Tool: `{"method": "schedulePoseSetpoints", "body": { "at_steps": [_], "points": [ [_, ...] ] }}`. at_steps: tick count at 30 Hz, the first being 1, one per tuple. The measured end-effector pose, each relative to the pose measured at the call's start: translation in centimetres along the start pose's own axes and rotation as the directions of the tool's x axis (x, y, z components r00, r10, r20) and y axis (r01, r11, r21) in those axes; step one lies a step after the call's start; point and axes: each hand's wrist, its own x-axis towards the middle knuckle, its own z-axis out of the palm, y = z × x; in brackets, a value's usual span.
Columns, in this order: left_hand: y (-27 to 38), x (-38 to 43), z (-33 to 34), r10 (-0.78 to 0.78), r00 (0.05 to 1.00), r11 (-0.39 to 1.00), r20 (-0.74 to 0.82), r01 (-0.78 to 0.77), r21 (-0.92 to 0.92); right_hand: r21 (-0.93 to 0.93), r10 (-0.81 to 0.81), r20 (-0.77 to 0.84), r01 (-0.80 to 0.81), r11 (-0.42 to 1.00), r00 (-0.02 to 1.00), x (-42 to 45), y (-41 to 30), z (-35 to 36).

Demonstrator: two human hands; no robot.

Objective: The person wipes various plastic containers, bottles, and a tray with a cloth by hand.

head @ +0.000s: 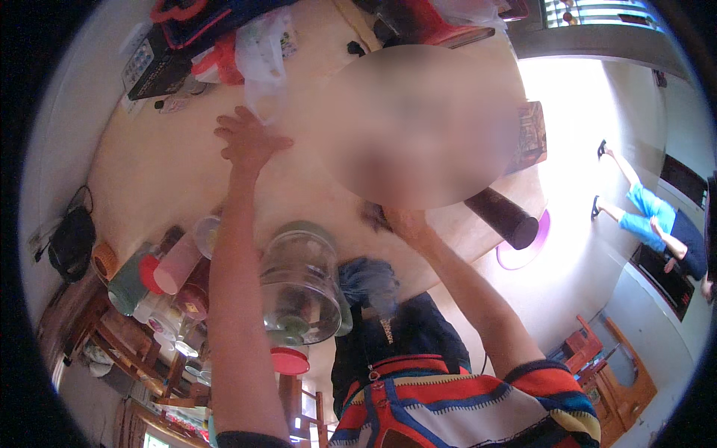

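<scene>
My left hand is spread flat above the cream-coloured tabletop, fingers apart and holding nothing. Its fingertips are close to the lower end of a translucent plastic bag. My right hand is at the near side of the table, partly covered by a large blurred oval. A small dark thing shows beside its fingers; whether the hand grips it cannot be made out. To the right of that hand a dark cylinder lies at the table's edge. Between my arms is a large clear jar with a greenish end.
Cups and bottles, with a pink cup among them, crowd the left of the table. A black pouch with a cord is farther left. A patterned box sits at the right edge. Another person is across the room.
</scene>
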Motion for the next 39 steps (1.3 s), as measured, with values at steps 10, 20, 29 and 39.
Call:
{"method": "schedulePoseSetpoints", "body": {
  "at_steps": [10,20,29,39],
  "points": [
    [0.4,0.1,-0.4,-0.030,0.999,0.999,0.031,0.031,-0.032,0.277,0.012,0.115,-0.044,0.960,0.993,5.1,-1.5,-6.9],
    [0.4,0.0,-0.5,-0.010,0.997,0.996,0.077,0.017,-0.093,0.117,0.249,-0.275,-0.225,0.967,0.928,9.8,6.1,-3.3],
    [0.1,0.0,-0.2,-0.028,0.997,0.996,0.068,0.033,-0.082,0.541,0.451,-0.066,-0.348,0.766,0.890,6.8,5.6,-3.2],
    [0.3,0.1,-0.6,-0.036,0.996,0.998,0.081,0.040,-0.045,0.462,0.480,-0.252,-0.331,0.823,0.841,12.8,8.6,-5.4]
  ]
}}
